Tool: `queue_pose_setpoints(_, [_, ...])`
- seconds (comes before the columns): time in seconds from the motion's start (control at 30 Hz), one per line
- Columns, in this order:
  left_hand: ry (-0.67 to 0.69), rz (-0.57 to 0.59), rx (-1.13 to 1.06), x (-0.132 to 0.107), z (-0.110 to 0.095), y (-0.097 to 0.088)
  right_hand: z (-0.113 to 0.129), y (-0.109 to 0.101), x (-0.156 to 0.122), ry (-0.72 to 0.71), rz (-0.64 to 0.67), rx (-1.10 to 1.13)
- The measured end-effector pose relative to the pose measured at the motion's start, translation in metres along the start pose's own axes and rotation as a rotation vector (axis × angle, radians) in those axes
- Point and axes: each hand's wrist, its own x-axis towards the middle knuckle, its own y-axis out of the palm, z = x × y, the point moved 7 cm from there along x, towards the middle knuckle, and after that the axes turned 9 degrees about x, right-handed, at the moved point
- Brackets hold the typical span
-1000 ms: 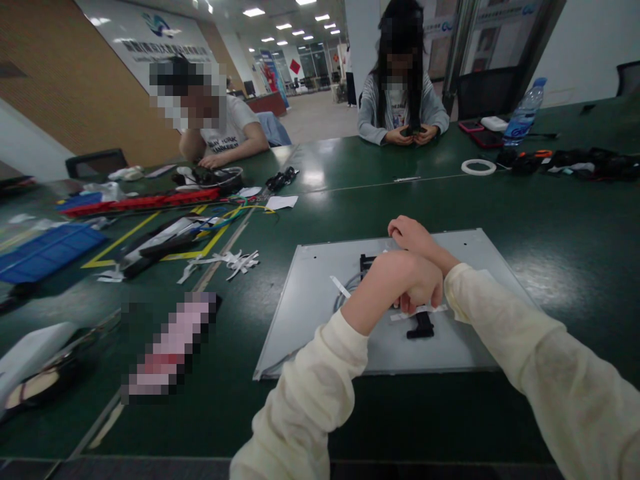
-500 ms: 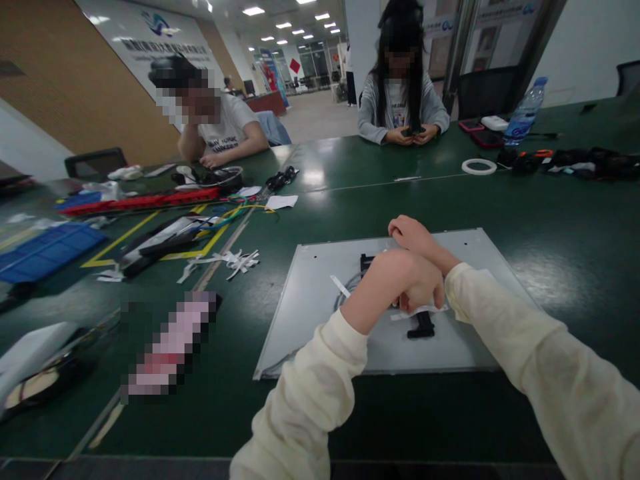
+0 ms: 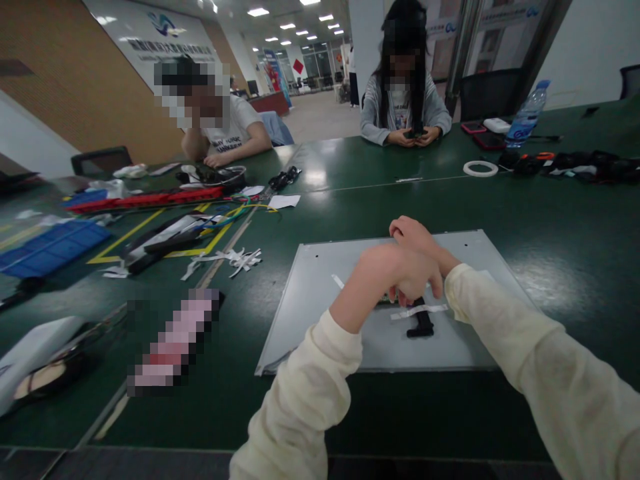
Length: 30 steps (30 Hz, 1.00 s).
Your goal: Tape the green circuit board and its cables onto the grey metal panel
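A pale grey panel [image 3: 310, 313] lies on the green table in front of me. On it a strip of white tape [image 3: 433, 309] crosses a black bracket-like part [image 3: 423, 325]. My left hand [image 3: 400, 270] hovers over the panel's middle, fingers bent downward and bunched; whatever is between them is hidden. Just beneath those fingertips shows the edge of a green circuit board [image 3: 386, 300]. Behind it, my right hand [image 3: 413, 235] rests at the panel's far edge with curled fingers, their tips out of sight. Another white strip [image 3: 338, 282] sticks out left of my left wrist.
White tape scraps [image 3: 243, 260] and a blurred pink object [image 3: 177, 340] lie to the left, with a blue basket [image 3: 55, 247] beyond. A tape roll [image 3: 480, 169] and a water bottle [image 3: 527, 117] stand at the back right. Two people sit across the table.
My left hand has shifted slightly up and left, uncovering more of the tape strip and the black part. My right hand stays at the far edge.
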Motion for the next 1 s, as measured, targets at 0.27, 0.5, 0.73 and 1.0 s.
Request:
queue_pose_setpoints(0.27, [-0.136,0.109,-0.005,-0.023,0.010,0.013,0.003,-0.003,-0.001,0.004,-0.003,0.002])
queue_pose_setpoints(0.5, [-0.086,0.105,-0.032,-0.035,0.024,0.046,0.006,-0.004,-0.002,0.001,0.006,-0.002])
queue_pose_setpoints(0.73, [-0.078,0.110,-0.190,-0.040,0.034,0.070,0.004,-0.004,-0.003,0.009,0.001,0.007])
queue_pose_setpoints(1.0, [0.049,-0.060,-0.335,-0.049,0.053,0.058,0.008,-0.005,-0.006,0.003,-0.007,0.014])
